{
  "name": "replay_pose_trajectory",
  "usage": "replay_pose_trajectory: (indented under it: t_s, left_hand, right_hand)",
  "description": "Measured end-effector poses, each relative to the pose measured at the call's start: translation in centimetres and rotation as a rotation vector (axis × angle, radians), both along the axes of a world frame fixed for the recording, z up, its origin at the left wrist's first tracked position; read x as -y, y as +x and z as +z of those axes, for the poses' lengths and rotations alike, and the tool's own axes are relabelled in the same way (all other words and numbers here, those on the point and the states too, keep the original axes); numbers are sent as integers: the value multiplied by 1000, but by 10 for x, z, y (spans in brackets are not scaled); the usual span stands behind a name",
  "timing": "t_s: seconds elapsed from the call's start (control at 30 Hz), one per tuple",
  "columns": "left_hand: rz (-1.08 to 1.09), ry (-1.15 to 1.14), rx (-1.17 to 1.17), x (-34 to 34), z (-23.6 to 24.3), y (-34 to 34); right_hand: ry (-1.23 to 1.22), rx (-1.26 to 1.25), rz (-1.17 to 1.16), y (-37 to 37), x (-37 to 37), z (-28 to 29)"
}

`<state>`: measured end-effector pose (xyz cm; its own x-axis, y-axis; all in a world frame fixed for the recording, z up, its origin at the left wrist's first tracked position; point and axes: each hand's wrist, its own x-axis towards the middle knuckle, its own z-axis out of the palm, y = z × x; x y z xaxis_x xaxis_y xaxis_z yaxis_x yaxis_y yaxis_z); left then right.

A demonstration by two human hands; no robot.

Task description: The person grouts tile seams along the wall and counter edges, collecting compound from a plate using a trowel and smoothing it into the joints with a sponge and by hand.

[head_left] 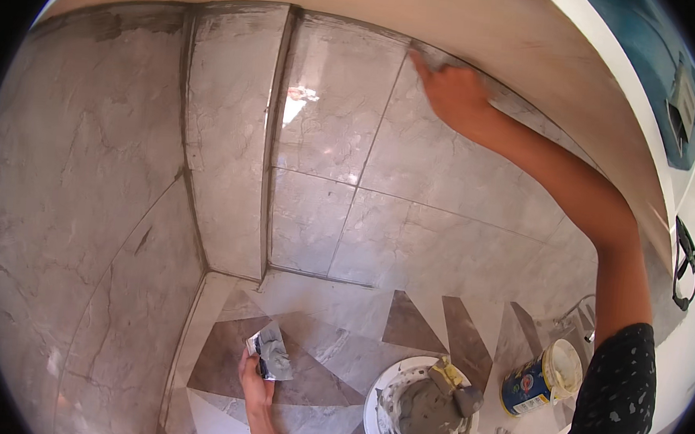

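My right hand [457, 98] reaches up to the tiled wall [448, 159]. Its index finger is stretched out and touches the upper end of a joint between two tiles, near the grey-smeared top edge. The other fingers look curled, and I see nothing held in them. Low over the floor, my left hand [256, 386] grips a thin flat piece [275, 352], whitish and shiny, with grey grout smeared on it. To the right of that hand stands a white bucket [374, 416] with wet grey grout [427, 420] inside. A yellowish sponge [445, 375] and a dark rounded lump [468, 400] rest at its rim.
A blue and white tub [531, 385] stands right of the bucket on the patterned floor [299, 326]. A narrow tiled pillar [228, 144] juts out beside the left wall [83, 190]. Black glasses or a cable loop [686, 265] lie at the far right.
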<state>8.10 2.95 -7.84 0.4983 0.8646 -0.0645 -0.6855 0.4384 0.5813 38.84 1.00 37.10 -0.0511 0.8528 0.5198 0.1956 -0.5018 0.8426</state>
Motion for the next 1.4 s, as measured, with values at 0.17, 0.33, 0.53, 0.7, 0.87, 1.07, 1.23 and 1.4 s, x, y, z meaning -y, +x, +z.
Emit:
replay_pose_trajectory:
  t_s: [0.17,0.33,0.53,0.7,0.87,1.07,1.23,1.4]
  left_hand:
    - [-20,-10,34,-2,-9,-2]
    - [24,-24,23,1,3,-7]
    - [-24,44,24,0,2,-8]
    - [-160,16,-33,13,23,5]
    - [-426,-70,-240,116,99,37]
    - [-498,-149,-376,178,139,40]
    - [-506,223,-483,193,155,47]
    - [-504,409,-591,207,143,48]
  right_hand:
    - [-46,13,62,-14,-33,7]
    - [103,-28,-328,-15,-16,0]
    - [-21,-62,-359,-30,-8,4]
    - [-367,-664,-38,-71,113,-70]
    - [-647,-1610,370,-131,256,-173]
    - [-241,-1671,719,-129,341,-251]
    - [192,-1718,623,-120,402,-301]
    - [462,-1839,263,-121,462,-326]
